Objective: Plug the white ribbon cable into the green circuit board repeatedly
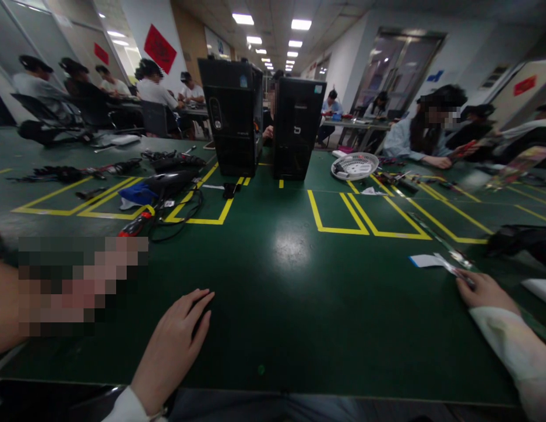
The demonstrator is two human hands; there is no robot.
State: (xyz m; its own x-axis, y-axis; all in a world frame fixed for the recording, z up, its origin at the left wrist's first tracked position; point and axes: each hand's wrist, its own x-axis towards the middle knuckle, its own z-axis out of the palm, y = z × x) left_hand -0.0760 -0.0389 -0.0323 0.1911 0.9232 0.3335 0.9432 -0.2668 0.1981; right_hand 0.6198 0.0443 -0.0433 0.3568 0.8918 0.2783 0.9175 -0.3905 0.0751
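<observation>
My left hand (176,340) lies palm down on the green tabletop (299,328) near its front edge, fingers stretched out and holding nothing. Far to the right, my right hand (488,291) has its fingers closed on one end of a white flat ribbon cable (426,261). The cable's free end is blue and points left, low over the table. Its narrow silvery part runs to my fingertips, where a small dark piece shows; the exact grip is too small to make out.
Two black computer towers (231,129) stand at the table's middle back. Yellow tape outlines (343,230) mark the surface. Cables (65,173) and a red-and-black tool (136,224) lie left; a white basket (354,166) sits back right. Another person's arm (4,308) reaches in left; a co-worker (431,135) sits right.
</observation>
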